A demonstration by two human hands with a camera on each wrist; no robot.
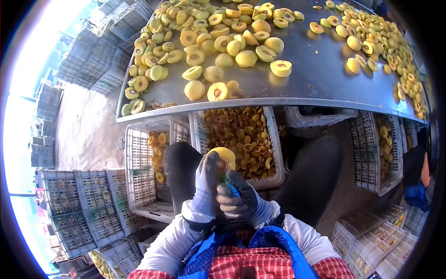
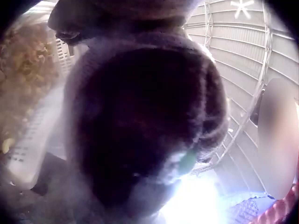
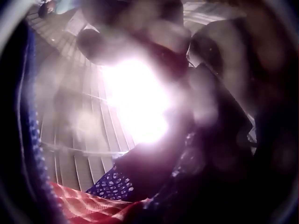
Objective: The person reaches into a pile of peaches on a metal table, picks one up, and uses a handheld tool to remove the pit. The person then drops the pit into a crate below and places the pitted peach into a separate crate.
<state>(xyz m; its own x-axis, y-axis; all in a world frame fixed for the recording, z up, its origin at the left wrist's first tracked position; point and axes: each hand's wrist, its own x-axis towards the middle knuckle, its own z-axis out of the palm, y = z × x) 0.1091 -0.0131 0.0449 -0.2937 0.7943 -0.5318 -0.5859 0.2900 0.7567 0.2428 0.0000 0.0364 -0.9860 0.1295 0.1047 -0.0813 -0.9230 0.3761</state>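
In the head view my gloved left hand (image 1: 204, 183) holds a yellow peach half (image 1: 224, 153) above the crates, its cut side turned toward my right hand. My gloved right hand (image 1: 239, 199) has its fingers curled round a small tool with a green and blue handle (image 1: 232, 184). The tool's working end is hidden at the fruit, so I cannot tell its kind. Both hands are close together between my knees. A dark glove (image 2: 140, 116) fills the left wrist view, hiding the fruit there. Glare and shadow cover most of the right wrist view.
A metal table (image 1: 304, 69) ahead carries many cut yellow peaches (image 1: 246, 58), with another pile at the right (image 1: 385, 51). Beneath its edge stands a white crate (image 1: 277, 158) of scooped fruit pieces (image 1: 241, 139). More crates stand left (image 1: 132, 172) and right (image 1: 367, 162).
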